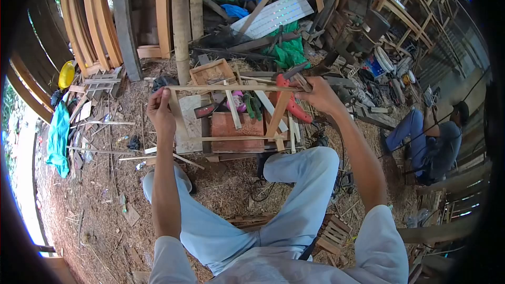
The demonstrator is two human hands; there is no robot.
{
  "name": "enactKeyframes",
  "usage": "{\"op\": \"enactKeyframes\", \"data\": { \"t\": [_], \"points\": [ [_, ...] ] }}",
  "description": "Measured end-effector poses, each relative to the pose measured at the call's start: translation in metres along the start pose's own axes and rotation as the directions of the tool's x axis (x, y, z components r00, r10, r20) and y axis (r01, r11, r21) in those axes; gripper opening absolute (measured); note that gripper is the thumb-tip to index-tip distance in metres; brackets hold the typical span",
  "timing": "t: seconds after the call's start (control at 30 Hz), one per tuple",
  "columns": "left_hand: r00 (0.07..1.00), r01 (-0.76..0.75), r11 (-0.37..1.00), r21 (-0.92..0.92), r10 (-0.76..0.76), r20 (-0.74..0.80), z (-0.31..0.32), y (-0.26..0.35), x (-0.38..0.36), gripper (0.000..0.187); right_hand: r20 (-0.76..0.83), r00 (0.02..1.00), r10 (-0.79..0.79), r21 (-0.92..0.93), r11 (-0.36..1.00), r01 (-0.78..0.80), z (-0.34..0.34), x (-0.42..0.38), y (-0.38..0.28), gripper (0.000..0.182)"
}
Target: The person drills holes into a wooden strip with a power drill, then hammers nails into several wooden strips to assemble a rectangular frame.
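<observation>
A thin wooden frame (231, 139) of light strips is held up in front of me, over the cluttered work spot. My left hand (160, 109) pinches its upper left corner between thumb and fingers. At the upper right corner my right hand (321, 97) is closed on the frame, beside a short wood piece (302, 82). Behind that corner shows a red power tool (300, 112), partly covered by the frame. Through the frame I see a reddish board (236, 129), a green glove-like item (253, 107) and loose wood strips (233, 109).
A shallow wooden box (214, 72) lies just beyond the frame. Offcuts and shavings cover the ground. A bamboo post (181, 26) rises ahead; long boards (100, 26) lean at left. Another person (442, 142) sits at right. Stacked chair-like frames (405, 16) stand at the back right.
</observation>
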State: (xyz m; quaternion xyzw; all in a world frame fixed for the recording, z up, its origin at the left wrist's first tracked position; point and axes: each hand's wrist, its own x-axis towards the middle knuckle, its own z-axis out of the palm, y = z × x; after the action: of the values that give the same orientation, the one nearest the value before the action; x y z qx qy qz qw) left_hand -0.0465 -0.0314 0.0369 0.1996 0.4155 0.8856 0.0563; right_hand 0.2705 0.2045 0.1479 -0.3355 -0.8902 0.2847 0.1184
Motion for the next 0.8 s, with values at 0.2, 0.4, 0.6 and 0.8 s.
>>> {"op": "enactKeyframes", "data": {
  "t": [0.2,0.4,0.6,0.8],
  "points": [
    [1.000,-0.004,1.000,-0.007,0.004,0.023,-0.003,-0.003,0.001,0.013,-0.085,0.992,-0.095,0.014,0.995,0.097,0.006,-0.002,0.009,0.033],
    [0.999,0.009,0.999,-0.031,-0.008,0.045,-0.016,-0.012,0.004,0.010,-0.117,0.980,-0.161,-0.072,0.986,0.153,0.006,-0.011,-0.010,0.037],
    [0.994,0.072,0.992,-0.104,-0.062,0.089,-0.019,-0.009,0.004,0.014,-0.313,0.917,-0.248,-0.027,0.967,0.253,0.027,-0.024,-0.079,0.028],
    [0.991,0.076,0.977,-0.200,-0.053,0.120,-0.013,-0.004,0.000,0.015,-0.211,0.889,-0.406,-0.041,0.913,0.407,0.084,0.002,-0.132,0.019]
  ]
}}
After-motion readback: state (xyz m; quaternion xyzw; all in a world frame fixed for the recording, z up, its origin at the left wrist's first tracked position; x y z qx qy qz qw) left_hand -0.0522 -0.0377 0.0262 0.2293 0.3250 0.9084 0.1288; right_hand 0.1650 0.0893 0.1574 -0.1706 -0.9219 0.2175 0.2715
